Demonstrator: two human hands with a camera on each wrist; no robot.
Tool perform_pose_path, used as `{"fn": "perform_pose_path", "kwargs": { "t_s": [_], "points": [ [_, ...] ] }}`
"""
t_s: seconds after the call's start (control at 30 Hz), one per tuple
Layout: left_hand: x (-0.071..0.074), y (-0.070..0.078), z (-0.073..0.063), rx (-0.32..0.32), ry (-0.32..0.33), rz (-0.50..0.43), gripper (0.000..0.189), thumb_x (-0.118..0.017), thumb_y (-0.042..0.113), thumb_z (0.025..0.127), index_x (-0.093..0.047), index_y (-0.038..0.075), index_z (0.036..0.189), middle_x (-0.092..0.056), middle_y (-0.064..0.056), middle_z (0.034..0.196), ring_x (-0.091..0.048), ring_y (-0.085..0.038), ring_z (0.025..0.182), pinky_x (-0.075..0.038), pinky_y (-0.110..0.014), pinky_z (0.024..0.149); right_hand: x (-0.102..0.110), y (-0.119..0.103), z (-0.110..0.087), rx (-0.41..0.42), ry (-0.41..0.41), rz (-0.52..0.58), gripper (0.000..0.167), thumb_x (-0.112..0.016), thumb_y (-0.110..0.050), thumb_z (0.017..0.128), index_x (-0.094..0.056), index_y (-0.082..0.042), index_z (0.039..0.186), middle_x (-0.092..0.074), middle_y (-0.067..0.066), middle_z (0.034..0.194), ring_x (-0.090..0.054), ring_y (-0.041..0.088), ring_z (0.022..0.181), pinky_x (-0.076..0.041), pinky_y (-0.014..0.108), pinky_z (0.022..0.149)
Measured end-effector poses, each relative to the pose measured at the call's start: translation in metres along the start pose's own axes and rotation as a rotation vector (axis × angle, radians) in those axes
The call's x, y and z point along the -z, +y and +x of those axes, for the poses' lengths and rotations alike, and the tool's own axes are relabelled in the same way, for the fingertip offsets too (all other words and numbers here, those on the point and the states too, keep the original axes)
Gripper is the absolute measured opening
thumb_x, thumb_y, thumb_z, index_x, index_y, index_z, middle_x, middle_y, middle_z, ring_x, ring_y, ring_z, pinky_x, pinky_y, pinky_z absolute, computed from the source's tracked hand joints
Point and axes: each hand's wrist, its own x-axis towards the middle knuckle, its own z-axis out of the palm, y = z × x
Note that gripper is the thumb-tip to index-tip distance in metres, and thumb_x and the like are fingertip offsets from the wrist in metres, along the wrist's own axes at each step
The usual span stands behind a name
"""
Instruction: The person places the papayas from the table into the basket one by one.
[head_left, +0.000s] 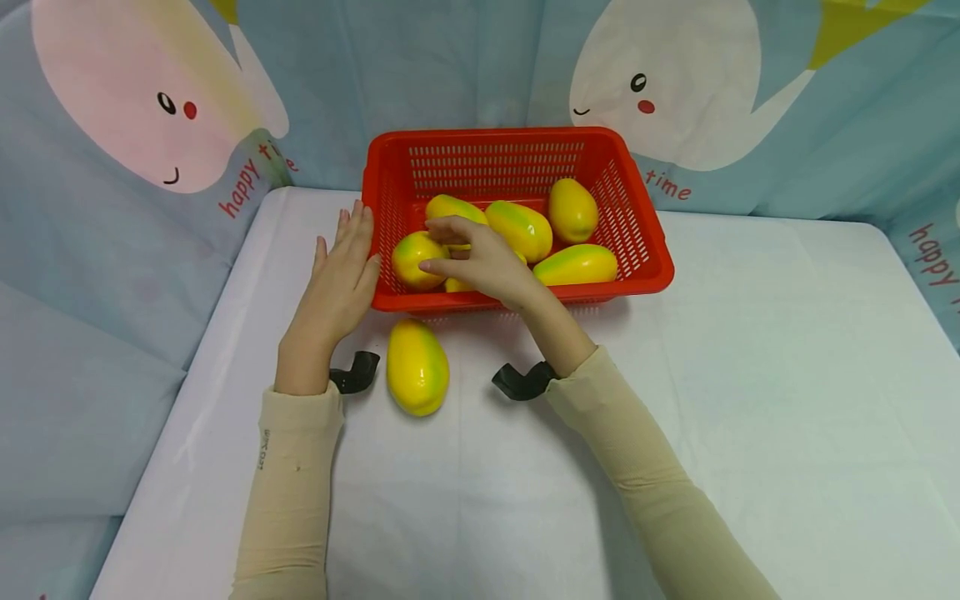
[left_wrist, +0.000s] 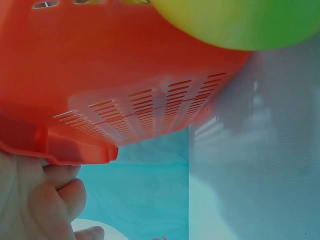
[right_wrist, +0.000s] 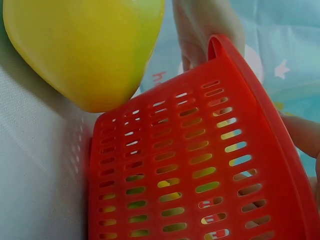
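Several yellow-green mangoes lie in a red plastic basket (head_left: 656, 271) with slotted walls. My left hand (head_left: 339, 279) rests along the outside of the basket's left rim, fingers straight. Over the front left of the basket is my right hand (head_left: 486, 262), thumb and fingers spread and lightly bent, with nothing gripped between them. Its fingertips are close beside a mango (head_left: 411, 265) in the left corner, and the hand partly hides the fruit beneath it. Another mango (head_left: 417, 368) lies on the table in front of the basket, and looms large in the right wrist view (right_wrist: 85, 45).
A white cloth (head_left: 772, 400) covers the table. Behind the basket hangs a blue curtain (head_left: 465, 67) with whale prints. A black curved piece (head_left: 356, 372) sticks out at the left wrist, and a similar one (head_left: 522, 381) at the right wrist.
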Motion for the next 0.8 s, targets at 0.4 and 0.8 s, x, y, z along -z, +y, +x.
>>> {"fn": "perform_pose_path", "kwargs": {
  "t_s": [0.4,0.8],
  "points": [
    [0.0,0.0,0.001,-0.006,0.006,0.003,0.06,-0.032,0.026,0.1,-0.009,0.008,0.152,-0.002,-0.004,0.158,0.004,-0.018,0.144,0.005,-0.052,0.112,0.0,-0.001,-0.002,0.003,0.022,-0.047,0.052,-0.07,-0.026,0.085,-0.055,-0.007,0.131,-0.061,0.005,0.12,-0.055,0.014,0.111,-0.042,0.031,0.099],
    [0.001,0.001,-0.001,0.003,-0.007,-0.001,0.06,-0.032,0.026,0.1,-0.007,0.008,0.152,-0.001,-0.004,0.158,0.004,-0.019,0.144,0.005,-0.052,0.112,0.0,-0.001,-0.015,0.172,0.054,0.07,0.043,-0.068,-0.017,0.087,-0.058,-0.001,0.126,-0.06,0.009,0.124,-0.055,0.018,0.112,-0.043,0.039,0.098]
  ]
}}
